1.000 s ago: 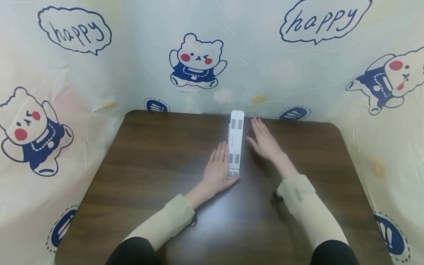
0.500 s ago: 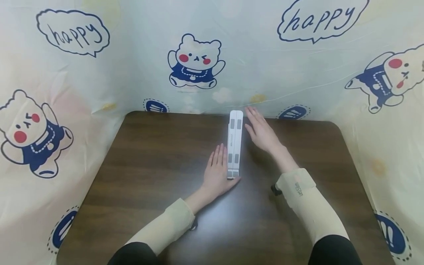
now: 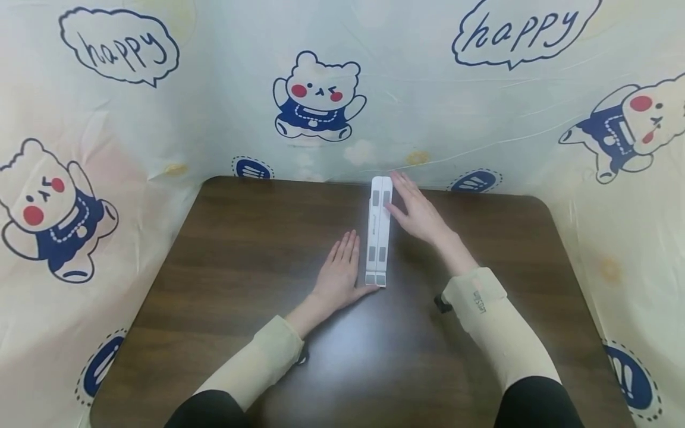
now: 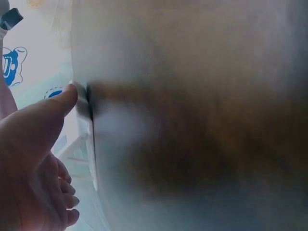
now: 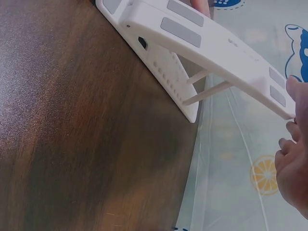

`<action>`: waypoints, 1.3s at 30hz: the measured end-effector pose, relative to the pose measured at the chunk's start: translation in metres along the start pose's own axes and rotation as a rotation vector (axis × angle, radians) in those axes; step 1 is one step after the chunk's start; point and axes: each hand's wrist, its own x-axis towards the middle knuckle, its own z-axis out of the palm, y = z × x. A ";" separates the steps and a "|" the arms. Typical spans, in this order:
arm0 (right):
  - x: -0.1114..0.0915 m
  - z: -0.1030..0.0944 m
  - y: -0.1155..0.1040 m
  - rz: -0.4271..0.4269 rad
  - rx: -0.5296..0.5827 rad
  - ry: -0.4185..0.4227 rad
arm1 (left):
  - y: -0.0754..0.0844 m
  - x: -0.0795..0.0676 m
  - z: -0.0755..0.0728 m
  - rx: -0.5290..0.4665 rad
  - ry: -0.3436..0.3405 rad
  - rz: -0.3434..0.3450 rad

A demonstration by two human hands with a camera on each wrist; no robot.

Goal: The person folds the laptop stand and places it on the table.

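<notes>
A white folding laptop stand (image 3: 378, 232) with grey pads stands lengthwise on the table in the head view. The right wrist view shows the laptop stand (image 5: 216, 50) unfolded, its upper arms sloping over a base with a row of holes, thin struts between. My left hand (image 3: 338, 274) lies to its left with straight fingers, the thumb reaching the stand's near end. Up at the far, raised end is my right hand (image 3: 420, 214), fingers extended along the right side and thumb at the edge. In the left wrist view, the left hand (image 4: 33, 149) has its thumb beside the blurred stand end.
The brown wooden table (image 3: 241, 249) has rounded far corners. A pale printed cloth (image 3: 225, 89) with bears and "happy" bubbles hangs close behind and along both sides. The stand's far end is near the table's back edge.
My right hand has moved left and forward to the stand's far end. My left hand has shifted slightly left, its fingers parting from the stand's side. The stand has stayed nearly in place.
</notes>
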 end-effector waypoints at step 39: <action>-0.026 -0.017 0.015 0.077 -0.032 0.003 | -0.031 0.008 -0.007 -0.078 -0.047 -0.100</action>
